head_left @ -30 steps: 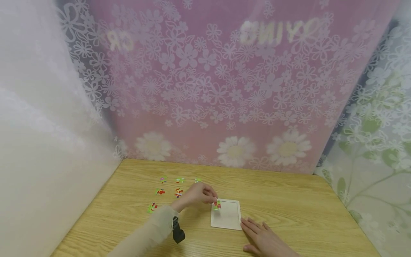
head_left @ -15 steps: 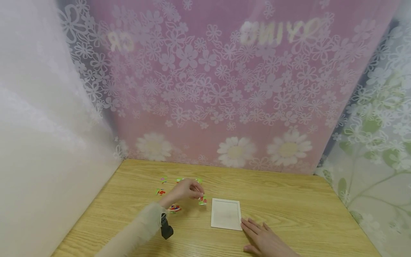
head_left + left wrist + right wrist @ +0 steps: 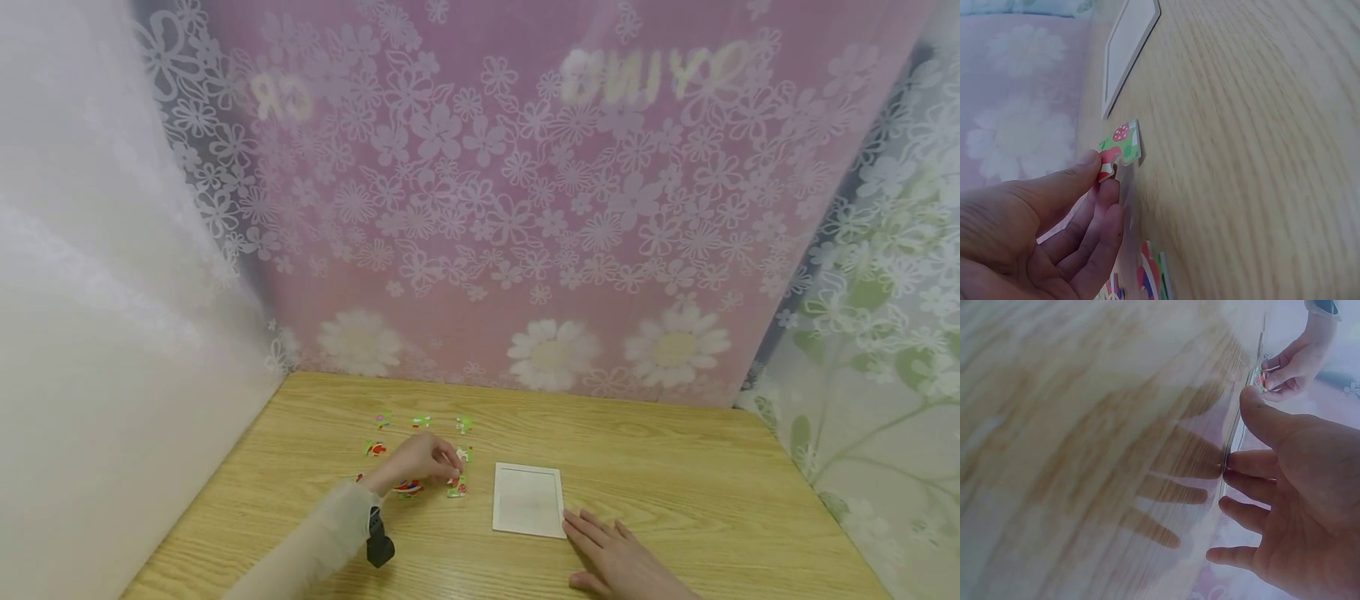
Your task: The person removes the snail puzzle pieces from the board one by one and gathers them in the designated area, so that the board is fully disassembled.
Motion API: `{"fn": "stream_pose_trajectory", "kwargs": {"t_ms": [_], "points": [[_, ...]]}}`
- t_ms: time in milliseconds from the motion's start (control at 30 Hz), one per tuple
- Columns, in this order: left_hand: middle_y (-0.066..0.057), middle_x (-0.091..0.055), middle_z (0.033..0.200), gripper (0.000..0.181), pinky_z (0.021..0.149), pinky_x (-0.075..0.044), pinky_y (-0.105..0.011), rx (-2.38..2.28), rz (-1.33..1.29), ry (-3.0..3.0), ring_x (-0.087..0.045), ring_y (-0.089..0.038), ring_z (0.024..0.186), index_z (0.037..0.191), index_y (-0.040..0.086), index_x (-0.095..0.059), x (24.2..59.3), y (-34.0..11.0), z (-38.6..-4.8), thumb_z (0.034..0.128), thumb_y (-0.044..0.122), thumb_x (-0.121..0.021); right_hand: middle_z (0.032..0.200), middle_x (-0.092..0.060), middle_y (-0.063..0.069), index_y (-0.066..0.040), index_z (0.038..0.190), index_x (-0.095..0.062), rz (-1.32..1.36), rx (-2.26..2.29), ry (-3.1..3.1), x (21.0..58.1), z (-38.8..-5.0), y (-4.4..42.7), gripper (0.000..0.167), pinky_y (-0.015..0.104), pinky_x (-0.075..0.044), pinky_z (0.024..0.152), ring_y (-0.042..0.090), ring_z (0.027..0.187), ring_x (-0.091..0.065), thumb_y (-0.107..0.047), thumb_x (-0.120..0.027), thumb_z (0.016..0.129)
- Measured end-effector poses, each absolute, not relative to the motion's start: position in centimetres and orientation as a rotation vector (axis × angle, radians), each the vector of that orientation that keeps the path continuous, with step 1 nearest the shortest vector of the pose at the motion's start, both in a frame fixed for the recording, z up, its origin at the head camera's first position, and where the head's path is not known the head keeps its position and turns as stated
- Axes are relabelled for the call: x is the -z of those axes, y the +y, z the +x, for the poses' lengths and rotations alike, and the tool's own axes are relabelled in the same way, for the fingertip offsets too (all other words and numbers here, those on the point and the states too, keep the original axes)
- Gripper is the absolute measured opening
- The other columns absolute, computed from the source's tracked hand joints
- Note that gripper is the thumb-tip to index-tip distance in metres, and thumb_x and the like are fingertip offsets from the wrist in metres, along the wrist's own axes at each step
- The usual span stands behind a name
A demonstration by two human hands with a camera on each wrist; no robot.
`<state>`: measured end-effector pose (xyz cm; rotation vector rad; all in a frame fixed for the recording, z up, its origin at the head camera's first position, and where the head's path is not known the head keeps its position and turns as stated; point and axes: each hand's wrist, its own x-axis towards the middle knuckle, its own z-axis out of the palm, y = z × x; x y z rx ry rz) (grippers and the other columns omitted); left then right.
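Note:
Between thumb and fingers my left hand [image 3: 420, 460] pinches a jigsaw puzzle piece [image 3: 1124, 142], green with a red spotted shape. It is held close to the tabletop, left of a white square puzzle tray [image 3: 528, 500]. In the left wrist view the piece looks slightly tilted; whether it touches the wood I cannot tell. The tray's flat inside is bare. With fingers extended, my right hand [image 3: 618, 554] rests on the table, fingertips against the tray's right edge. The right wrist view shows that hand [image 3: 1310, 487] with straight, spread fingers.
Several more puzzle pieces lie in loose rows around my left hand, among them a red one [image 3: 376, 448], a blue and red one [image 3: 408, 487] and a green one [image 3: 464, 425]. The wooden table [image 3: 675, 475] meets flowered curtains [image 3: 525, 208] at its back.
My left hand has moved left and down from above the tray's upper left corner to the loose pieces, still pinching the puzzle piece. The right hand and tray have stayed put.

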<state>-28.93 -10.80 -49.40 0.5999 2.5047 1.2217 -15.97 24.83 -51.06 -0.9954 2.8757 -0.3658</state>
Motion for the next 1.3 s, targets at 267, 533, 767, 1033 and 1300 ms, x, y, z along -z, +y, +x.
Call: {"fn": "stream_pose_trajectory", "kwargs": {"t_ms": [267,533,767,1033,1300], "points": [[-0.001,-0.074,0.076,0.004,0.056,-0.055,-0.028,-1.198,0.664,2.512,-0.066,-0.015,0.062,0.089,0.011,-0.078,50.2,-10.6,-29.1,0.0907,0.015,-0.078,0.151,-0.05,0.017,0.001,0.147,-0.05,-1.023,0.364,2.893,51.1,-15.9,24.9,0.074,0.071,-0.045,0.094,0.042,0.135,-0.048,-0.055,-0.055,0.099],[0.003,-0.071,0.076,0.009,0.057,-0.046,-0.023,-1.192,0.701,2.541,-0.061,-0.008,0.066,0.089,0.009,-0.077,50.5,-10.1,-28.4,0.083,0.011,-0.085,0.151,-0.05,0.016,0.001,0.147,-0.05,-1.018,0.35,2.895,51.1,-15.8,25.0,0.074,0.071,-0.045,0.094,0.042,0.136,-0.048,-0.056,-0.054,0.099],[0.001,-0.069,0.074,0.012,0.054,-0.044,-0.022,-1.149,0.699,2.599,-0.058,-0.007,0.062,0.085,0.007,-0.075,50.5,-9.7,-28.0,0.0807,0.007,-0.086,0.153,-0.048,0.016,0.0,0.148,-0.049,-1.0,0.365,2.871,51.0,-15.7,24.9,0.075,0.072,-0.044,0.095,0.042,0.137,-0.046,-0.056,-0.054,0.099],[0.003,-0.066,0.071,0.013,0.053,-0.043,-0.022,-1.106,0.678,2.643,-0.056,-0.007,0.061,0.082,0.009,-0.074,50.4,-9.7,-27.9,0.0797,0.007,-0.086,0.153,-0.048,0.016,0.0,0.149,-0.048,-1.007,0.359,2.872,50.9,-15.8,24.8,0.074,0.071,-0.044,0.096,0.042,0.137,-0.046,-0.055,-0.054,0.099],[0.008,-0.067,0.077,0.007,0.062,-0.049,-0.024,-1.092,0.701,2.761,-0.058,-0.006,0.068,0.085,0.014,-0.074,50.2,-9.6,-28.1,0.0904,0.013,-0.077,0.151,-0.05,0.017,-0.001,0.147,-0.051,-1.092,0.399,2.911,50.6,-16.0,25.1,0.068,0.073,-0.044,0.093,0.043,0.135,-0.049,-0.051,-0.054,0.101]]}}
